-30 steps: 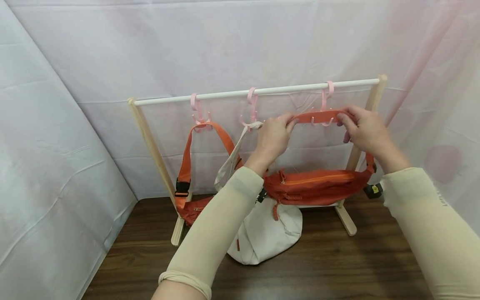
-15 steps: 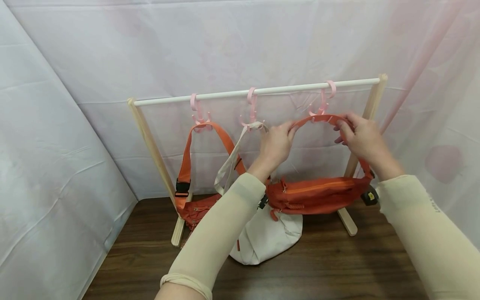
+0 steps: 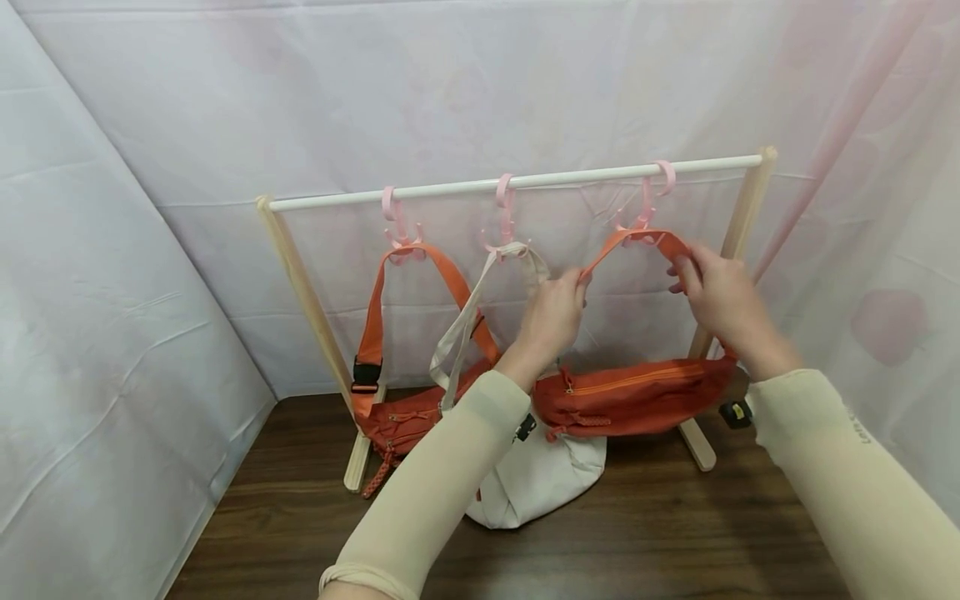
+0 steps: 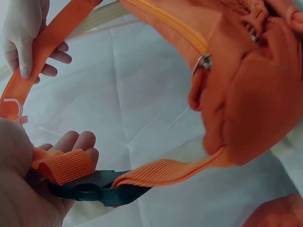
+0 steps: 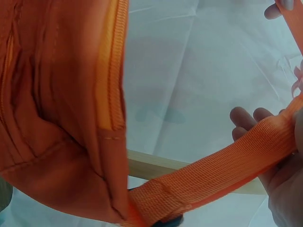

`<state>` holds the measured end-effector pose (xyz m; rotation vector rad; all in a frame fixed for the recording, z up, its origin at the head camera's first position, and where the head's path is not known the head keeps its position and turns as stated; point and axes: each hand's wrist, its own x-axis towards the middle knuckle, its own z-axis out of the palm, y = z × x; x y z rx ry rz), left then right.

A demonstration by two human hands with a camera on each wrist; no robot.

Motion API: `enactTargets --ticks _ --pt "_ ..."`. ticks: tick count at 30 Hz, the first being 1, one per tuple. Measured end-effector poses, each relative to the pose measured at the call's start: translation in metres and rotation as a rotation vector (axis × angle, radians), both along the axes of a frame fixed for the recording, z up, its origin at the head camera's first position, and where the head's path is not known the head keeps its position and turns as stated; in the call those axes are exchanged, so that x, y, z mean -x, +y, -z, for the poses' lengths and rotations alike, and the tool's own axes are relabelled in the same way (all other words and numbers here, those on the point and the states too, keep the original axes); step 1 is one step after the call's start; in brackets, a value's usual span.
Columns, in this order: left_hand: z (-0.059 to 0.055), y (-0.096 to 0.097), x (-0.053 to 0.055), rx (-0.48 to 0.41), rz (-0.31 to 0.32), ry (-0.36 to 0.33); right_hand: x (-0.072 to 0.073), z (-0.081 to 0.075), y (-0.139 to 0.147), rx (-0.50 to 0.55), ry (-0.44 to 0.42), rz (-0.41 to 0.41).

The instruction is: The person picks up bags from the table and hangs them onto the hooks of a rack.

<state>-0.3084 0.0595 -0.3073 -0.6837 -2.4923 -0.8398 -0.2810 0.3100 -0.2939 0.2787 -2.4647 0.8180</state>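
Note:
An orange-red waist bag [image 3: 637,398] hangs on the right under its orange strap [image 3: 626,237], whose top lies across the prongs of the right pink hook [image 3: 645,208]. My left hand [image 3: 551,321] pinches the strap left of that hook. In the left wrist view, a black buckle [image 4: 102,188] sits beside the left palm. My right hand [image 3: 727,302] grips the strap on the other side, between thumb and fingers. Seen from the right wrist, the strap runs through the right hand [image 5: 284,175] down to the bag's end.
A white rod [image 3: 585,177] on wooden legs carries the pink hooks. Another orange bag [image 3: 405,417] hangs from the left hook [image 3: 405,237]. A white bag [image 3: 540,475] hangs by its strap from the middle hook [image 3: 506,221], its body reaching the dark wooden table [image 3: 637,533].
Both hands have moved down, and the held strap has gone from nearly straight before the hook to an arch over its prongs. The waist bag has sunk a little.

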Motion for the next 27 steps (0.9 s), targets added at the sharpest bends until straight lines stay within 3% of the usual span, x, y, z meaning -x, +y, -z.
enactTargets --ticks 6,15,27 --pt "0.012 -0.002 -0.004 -0.058 0.027 -0.021 -0.002 0.009 -0.002 0.009 0.008 0.022" --pt "0.019 -0.005 -0.012 -0.093 0.06 0.053 -0.009 0.018 0.0 -0.008 0.093 0.051" --pt "0.028 -0.013 -0.024 -0.086 0.126 0.12 -0.026 0.027 -0.004 0.048 0.116 0.029"
